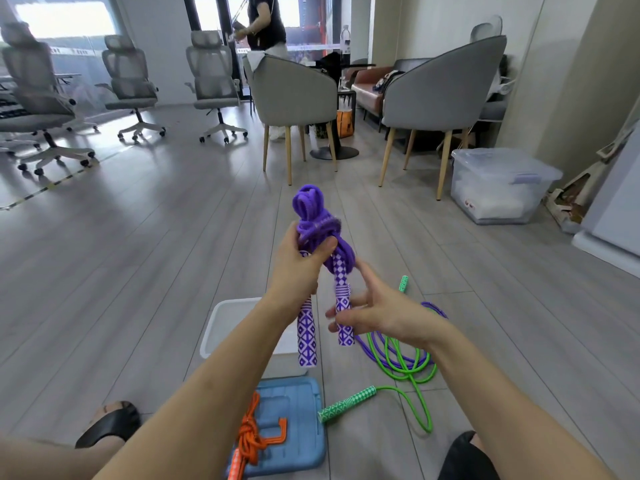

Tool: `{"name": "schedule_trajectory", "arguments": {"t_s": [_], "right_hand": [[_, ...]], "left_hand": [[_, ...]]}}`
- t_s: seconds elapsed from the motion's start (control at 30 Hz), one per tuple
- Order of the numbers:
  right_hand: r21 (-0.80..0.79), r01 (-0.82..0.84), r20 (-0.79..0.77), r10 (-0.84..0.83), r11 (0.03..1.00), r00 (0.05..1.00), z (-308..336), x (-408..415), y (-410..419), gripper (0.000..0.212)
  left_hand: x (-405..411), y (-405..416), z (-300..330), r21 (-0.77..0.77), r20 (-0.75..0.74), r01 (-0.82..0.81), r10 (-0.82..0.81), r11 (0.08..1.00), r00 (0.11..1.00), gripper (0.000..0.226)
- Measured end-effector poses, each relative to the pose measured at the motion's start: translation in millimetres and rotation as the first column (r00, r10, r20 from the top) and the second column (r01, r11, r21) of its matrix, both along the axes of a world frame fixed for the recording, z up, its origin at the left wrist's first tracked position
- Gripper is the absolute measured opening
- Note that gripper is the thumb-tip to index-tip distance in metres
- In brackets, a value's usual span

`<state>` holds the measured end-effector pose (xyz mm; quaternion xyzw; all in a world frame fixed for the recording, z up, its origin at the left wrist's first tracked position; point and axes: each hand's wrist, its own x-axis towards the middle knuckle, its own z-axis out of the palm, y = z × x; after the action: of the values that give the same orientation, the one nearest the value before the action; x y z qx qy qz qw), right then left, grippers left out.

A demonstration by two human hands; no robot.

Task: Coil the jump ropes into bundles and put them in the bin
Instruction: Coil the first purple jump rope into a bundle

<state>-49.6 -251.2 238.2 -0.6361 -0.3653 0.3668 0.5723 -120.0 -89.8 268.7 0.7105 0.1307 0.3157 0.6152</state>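
**Head view: purple rope bundled in our left hand**

Head view shows the purple jump rope (320, 225) coiled into a knotted bundle, held up in the air above the floor. Our left hand (301, 263) grips it just below the knot, fingers curled round the cord, and hides the top of one patterned handle (307, 336). Our right hand (377, 311) has its fingers spread and loose; they lie against the second handle (343, 306) without closing on it, and cover part of it.

Below our left forearm sits the white bin (225, 323), its inside mostly hidden by the arm. A blue lid (298, 434) lies nearer us, carrying a knotted orange rope (249, 441) cut off by the lower edge. To the right a green rope (408, 372) sprawls loose on the floor, tangled with another purple cord (434, 308). Grey chairs (294, 95) and a clear storage box (502, 185) stand well beyond.
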Motion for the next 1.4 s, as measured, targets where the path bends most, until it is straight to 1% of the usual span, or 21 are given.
{"name": "schedule_trajectory", "arguments": {"t_s": [0.07,0.13,0.17,0.27,0.37,0.47,0.5,0.6,0.67,0.73,0.87,0.97,1.1,1.23,1.3,1.37,1.4], "right_hand": [[-0.123,0.000,0.098,0.012,0.992,0.995,-12,-1,3,0.091],[-0.195,0.023,0.163,0.010,0.981,0.987,-21,-1,4,0.080],[-0.204,0.038,0.185,0.001,0.978,0.983,-22,-1,5,0.069],[-0.133,0.090,0.172,-0.067,0.987,0.983,-18,-1,12,0.035],[-0.118,0.138,0.244,-0.106,0.983,0.964,-21,-2,16,0.010],[-0.165,0.185,0.348,-0.118,0.969,0.930,-39,3,9,0.010],[-0.180,0.202,0.380,-0.121,0.963,0.917,-45,7,6,0.008],[-0.232,0.214,0.436,-0.095,0.949,0.895,-57,15,4,0.016],[-0.226,0.221,0.414,-0.112,0.949,0.903,-56,13,6,0.014],[-0.186,0.223,0.371,-0.142,0.957,0.918,-51,9,10,0.016],[-0.034,0.214,0.249,-0.199,0.976,0.948,-34,7,15,0.013],[-0.030,0.221,0.270,-0.205,0.975,0.941,-26,7,16,0.014],[-0.041,0.248,0.379,-0.215,0.968,0.900,-29,6,20,0.008],[-0.072,0.255,0.448,-0.197,0.964,0.872,-42,3,21,0.008],[-0.081,0.229,0.465,-0.167,0.970,0.870,-46,3,19,0.007],[-0.113,0.188,0.457,-0.117,0.976,0.882,-48,6,18,0.007],[-0.133,0.179,0.441,-0.104,0.975,0.891,-49,9,17,0.007]], "left_hand": [[1,11,4,-0.041,0.030,-0.020,0.021,0.999,0.999,0.020],[0,17,4,-0.049,0.040,-0.002,0.004,0.999,0.999,0.019],[0,17,3,-0.039,0.032,0.010,-0.009,0.999,0.999,0.019],[-1,13,-5,-0.022,-0.004,0.036,-0.037,0.999,0.999,0.019],[2,15,-4,-0.074,0.007,0.014,-0.014,0.997,1.000,0.021],[5,21,2,-0.163,0.027,-0.004,0.008,0.987,1.000,0.018],[5,20,1,-0.168,0.017,0.014,-0.011,0.986,1.000,0.017],[2,14,-5,-0.158,-0.058,0.095,-0.106,0.983,0.993,0.018],[2,14,-11,-0.138,-0.109,0.115,-0.131,0.984,0.985,0.018],[0,16,-15,-0.130,-0.139,0.108,-0.125,0.986,0.982,0.019],[-3,19,-26,-0.151,-0.166,0.125,-0.150,0.980,0.975,0.027],[-3,24,-29,-0.157,-0.193,0.140,-0.170,0.978,0.967,0.033],[-2,23,-30,-0.196,-0.137,0.118,-0.146,0.974,0.980,0.034],[-2,17,-31,-0.265,-0.027,-0.001,-0.007,0.964,1.000,0.026],[-4,17,-32,-0.285,0.008,-0.042,0.046,0.958,0.999,0.025],[-6,20,-33,-0.255,-0.008,-0.050,0.050,0.966,0.999,0.026],[-7,21,-33,-0.208,-0.044,-0.030,0.021,0.978,0.999,0.026]]}}
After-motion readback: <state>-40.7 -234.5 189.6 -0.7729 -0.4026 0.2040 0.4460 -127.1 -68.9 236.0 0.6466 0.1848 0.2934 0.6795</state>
